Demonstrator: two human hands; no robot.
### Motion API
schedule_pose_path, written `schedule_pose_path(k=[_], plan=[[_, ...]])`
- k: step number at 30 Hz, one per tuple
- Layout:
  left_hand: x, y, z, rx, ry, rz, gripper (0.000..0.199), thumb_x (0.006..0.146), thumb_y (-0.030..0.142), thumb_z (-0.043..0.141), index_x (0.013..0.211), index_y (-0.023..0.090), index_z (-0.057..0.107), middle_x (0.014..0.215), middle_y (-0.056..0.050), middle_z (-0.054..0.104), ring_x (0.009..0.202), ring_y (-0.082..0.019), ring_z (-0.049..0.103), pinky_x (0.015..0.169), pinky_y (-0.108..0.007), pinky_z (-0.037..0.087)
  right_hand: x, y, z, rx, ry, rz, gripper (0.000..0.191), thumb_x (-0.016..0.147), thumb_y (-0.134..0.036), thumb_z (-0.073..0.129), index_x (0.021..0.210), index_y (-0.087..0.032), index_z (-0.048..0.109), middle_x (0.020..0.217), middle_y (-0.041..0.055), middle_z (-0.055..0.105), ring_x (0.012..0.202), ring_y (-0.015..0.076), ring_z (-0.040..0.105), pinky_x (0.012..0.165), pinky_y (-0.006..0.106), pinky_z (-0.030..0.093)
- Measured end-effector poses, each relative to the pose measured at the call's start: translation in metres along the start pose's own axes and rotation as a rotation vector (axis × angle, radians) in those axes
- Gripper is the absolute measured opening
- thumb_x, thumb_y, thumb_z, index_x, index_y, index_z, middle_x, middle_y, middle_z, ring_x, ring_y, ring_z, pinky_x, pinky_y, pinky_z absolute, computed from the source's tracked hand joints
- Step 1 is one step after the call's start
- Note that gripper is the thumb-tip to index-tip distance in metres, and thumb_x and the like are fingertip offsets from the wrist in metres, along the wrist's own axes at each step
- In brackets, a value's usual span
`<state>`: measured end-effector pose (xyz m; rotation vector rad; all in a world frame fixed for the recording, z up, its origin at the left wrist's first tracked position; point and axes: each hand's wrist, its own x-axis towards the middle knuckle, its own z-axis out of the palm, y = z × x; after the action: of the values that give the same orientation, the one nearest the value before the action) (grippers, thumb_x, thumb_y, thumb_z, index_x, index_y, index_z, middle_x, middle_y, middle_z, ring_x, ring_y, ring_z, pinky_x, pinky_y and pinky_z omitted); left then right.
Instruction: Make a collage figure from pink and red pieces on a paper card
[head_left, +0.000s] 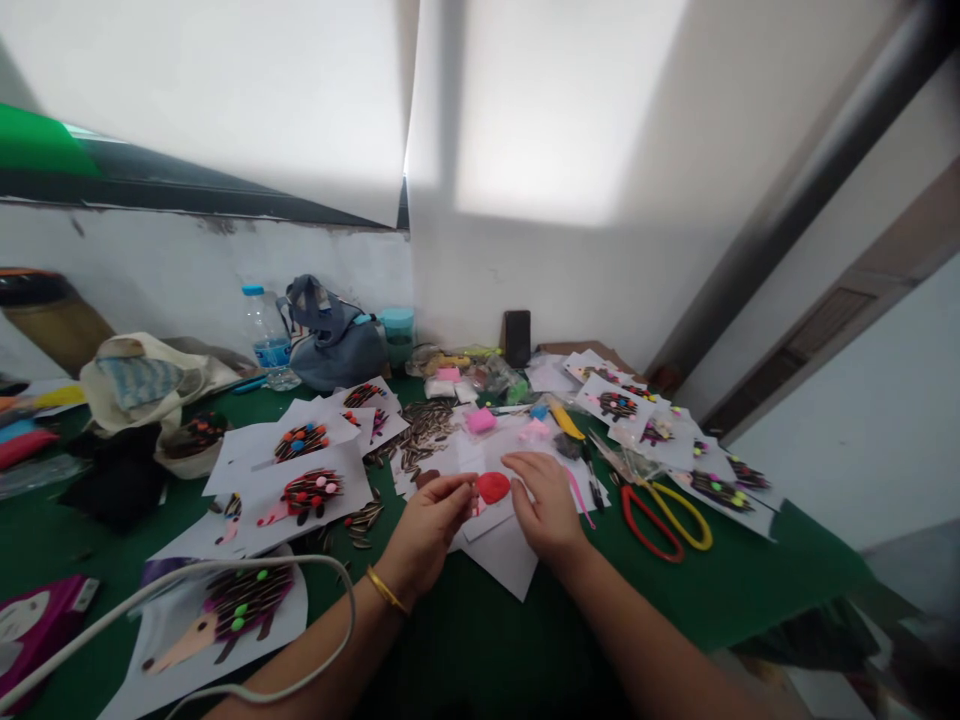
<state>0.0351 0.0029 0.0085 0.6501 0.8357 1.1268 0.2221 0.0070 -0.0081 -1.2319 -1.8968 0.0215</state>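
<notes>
A flat, rounded piece of red modelling clay (493, 487) lies on white paper (504, 560) between my two hands. My left hand (431, 530), with a gold bangle at the wrist, is closed in a pinch just left of the clay. What sits between its fingertips is too small to make out. On the other side, my right hand (551, 508) is open, its fingers stretched and slightly curved beside the clay's right edge. Sunflower seeds (420, 435) are heaped behind my left hand. A pink lump of clay (481, 420) rests farther back on the paper.
Scissors (660, 510) with red and yellow handles lie to the right, by a black pen (592, 475). Hedgehog pictures (315, 490) made with seeds cover both sides. A white cable (247, 563) crosses my left forearm. A bottle (266, 340) and blue bag (337, 345) stand behind.
</notes>
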Motion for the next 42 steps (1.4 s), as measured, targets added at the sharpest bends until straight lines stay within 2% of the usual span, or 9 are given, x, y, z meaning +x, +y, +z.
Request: schedule_pose_path(k=[3,7,18,26,29,32,34,38,42], plan=[[-0.004,-0.002,0.003,-0.005,-0.047,-0.065,0.044,0.061,0.045,0.086,0.085,0.012,0.07,0.07,-0.001,0.063,0.06,-0.007,0.054,0.059,-0.018,0.043,-0.002,-0.024,0.003,0.117,0.046,-0.033,0.032,0.092,-0.019,0.044,0.118,-0.023,0.062,0.116,0.0083,0.064,0.11,0.0236,0.056,0.097,0.043,0.042],[-0.007,-0.007,0.0,0.043,-0.096,-0.012,0.042,0.068,0.051,0.079,0.069,0.013,0.062,0.06,0.004,0.053,0.053,-0.006,0.043,0.053,-0.018,0.036,-0.005,-0.041,0.009,0.247,0.046,-0.053,0.029,0.092,-0.02,0.046,0.116,-0.023,0.062,0.112,0.0084,0.064,0.108,0.0234,0.056,0.096,0.043,0.044],[-0.006,-0.011,-0.001,0.412,-0.08,0.07,0.055,0.076,0.068,0.061,0.07,0.013,0.067,0.064,-0.002,0.059,0.061,-0.013,0.05,0.06,-0.024,0.04,-0.009,-0.031,0.011,0.345,0.049,-0.077,0.012,0.089,-0.027,0.06,0.096,-0.024,0.069,0.1,0.0063,0.067,0.101,0.0222,0.059,0.092,0.041,0.047],[-0.009,-0.004,0.003,0.518,-0.111,0.165,0.037,0.073,0.052,0.072,0.07,0.016,0.068,0.063,0.0,0.059,0.059,-0.013,0.051,0.059,-0.024,0.041,-0.009,-0.025,0.008,0.366,-0.01,-0.058,0.014,0.089,-0.024,0.058,0.099,-0.025,0.068,0.102,0.0057,0.067,0.102,0.0222,0.059,0.092,0.041,0.047],[-0.004,-0.003,-0.004,0.722,-0.119,0.297,0.035,0.083,0.05,0.06,0.079,0.018,0.072,0.07,-0.003,0.064,0.066,-0.018,0.057,0.063,-0.027,0.045,-0.013,-0.013,0.004,0.362,-0.002,0.006,0.013,0.09,-0.027,0.056,0.097,-0.025,0.067,0.097,0.0054,0.069,0.097,0.0221,0.061,0.088,0.04,0.049],[0.002,0.0,-0.014,1.084,-0.1,0.563,0.021,0.085,0.037,0.06,0.095,0.023,0.072,0.094,-0.007,0.069,0.093,-0.024,0.061,0.085,-0.035,0.046,-0.02,0.007,-0.001,0.248,0.012,0.21,0.017,0.091,-0.031,0.054,0.099,-0.024,0.066,0.096,0.0061,0.069,0.092,0.0226,0.063,0.083,0.037,0.051],[0.006,0.001,-0.021,1.316,-0.094,0.663,0.029,0.084,0.027,0.061,0.111,0.023,0.067,0.113,-0.008,0.067,0.11,-0.026,0.057,0.099,-0.04,0.04,-0.025,0.02,-0.004,0.141,-0.045,0.303,0.02,0.09,-0.032,0.052,0.103,-0.023,0.065,0.098,0.0061,0.07,0.092,0.023,0.064,0.08,0.036,0.051],[0.009,-0.002,-0.026,1.654,-0.084,0.649,0.049,0.085,0.016,0.054,0.135,0.017,0.051,0.136,-0.014,0.056,0.124,-0.028,0.051,0.103,-0.044,0.037,-0.029,0.029,-0.01,-0.038,-0.231,0.281,0.021,0.091,-0.028,0.048,0.101,-0.022,0.066,0.096,0.0056,0.071,0.093,0.0228,0.063,0.082,0.035,0.048],[0.005,-0.006,-0.023,1.795,-0.105,0.646,0.046,0.089,0.015,0.047,0.135,0.015,0.05,0.133,-0.016,0.059,0.123,-0.029,0.053,0.1,-0.045,0.037,-0.026,0.022,-0.011,-0.155,-0.303,0.237,0.025,0.094,-0.024,0.044,0.108,-0.022,0.064,0.1,0.0056,0.071,0.096,0.0226,0.063,0.086,0.036,0.043]])
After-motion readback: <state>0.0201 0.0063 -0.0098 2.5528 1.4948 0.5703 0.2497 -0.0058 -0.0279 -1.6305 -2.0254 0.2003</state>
